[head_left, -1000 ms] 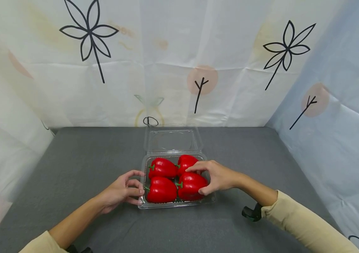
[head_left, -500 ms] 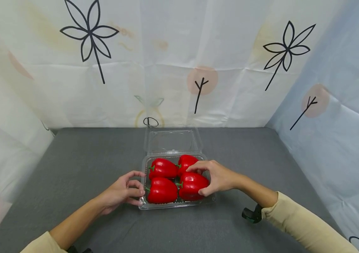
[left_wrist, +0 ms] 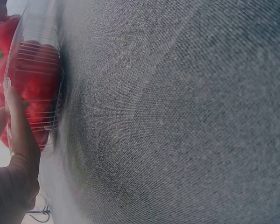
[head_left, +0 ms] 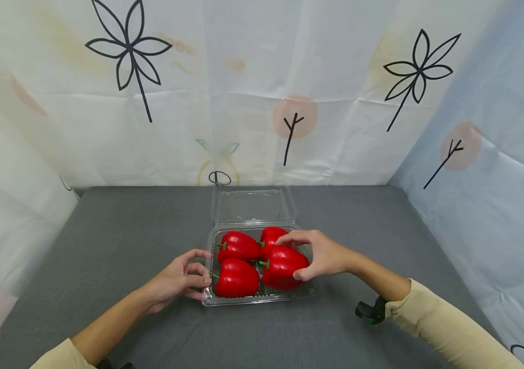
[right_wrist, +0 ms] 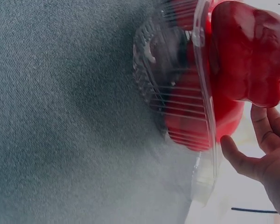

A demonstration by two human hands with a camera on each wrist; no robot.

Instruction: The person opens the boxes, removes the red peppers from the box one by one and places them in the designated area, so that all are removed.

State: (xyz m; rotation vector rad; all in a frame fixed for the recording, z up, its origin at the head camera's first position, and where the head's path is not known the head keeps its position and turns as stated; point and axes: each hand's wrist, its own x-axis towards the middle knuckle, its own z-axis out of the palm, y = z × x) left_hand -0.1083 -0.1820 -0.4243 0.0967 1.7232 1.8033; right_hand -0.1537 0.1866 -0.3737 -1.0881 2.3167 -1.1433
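Note:
A clear plastic clamshell container lies with its lid folded back. My right hand grips the front-right red bell pepper between thumb and fingers. In the right wrist view that bell pepper is raised above the container's rim, tilted, its green stem facing left in the head view. At the container's left side my left hand holds the rim. Inside are a front-left red bell pepper, a back-left one and a back-right one partly hidden by my right fingers.
Dark grey cloth covers the table under the container. A white patterned curtain hangs behind, and another curtain closes off the right side. A black wrist strap is on the right forearm.
The right hand has lifted the front-right bell pepper slightly up and to the right, out of its spot in the container. The left hand has stayed at the rim.

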